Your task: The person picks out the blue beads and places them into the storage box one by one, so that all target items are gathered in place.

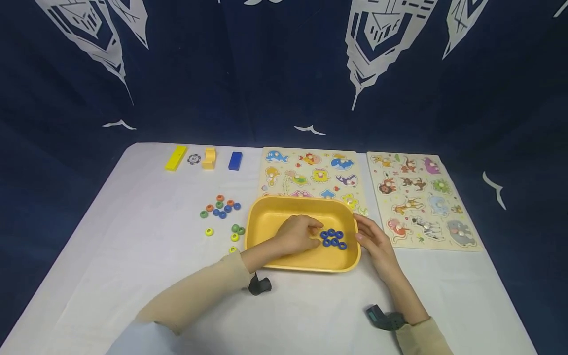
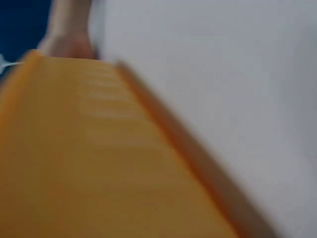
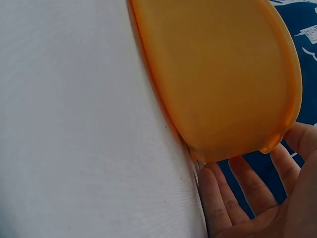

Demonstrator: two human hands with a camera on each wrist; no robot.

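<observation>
A yellow tray [image 1: 284,209] sits at the middle of the table, with several blue rings [image 1: 331,232] grouped on the right of its floor. My left hand [image 1: 298,234] reaches over the near rim into the tray. Its thumb and forefinger are parted just left of the rings, with nothing visible between them. At the tray's right end is my right hand [image 1: 374,244], its extended fingers [image 3: 252,186] touching the outside of the end wall. The left wrist view is blurred and shows the tray floor [image 2: 99,163], but not the left hand's fingers.
Left of the tray lie loose orange, green, blue and yellow rings [image 1: 219,204]. Behind them are a yellow block [image 1: 176,158], a round chip [image 1: 194,159], an orange piece [image 1: 209,159] and a blue block [image 1: 235,160]. Two animal puzzle boards [image 1: 284,170] lie behind and right of the tray.
</observation>
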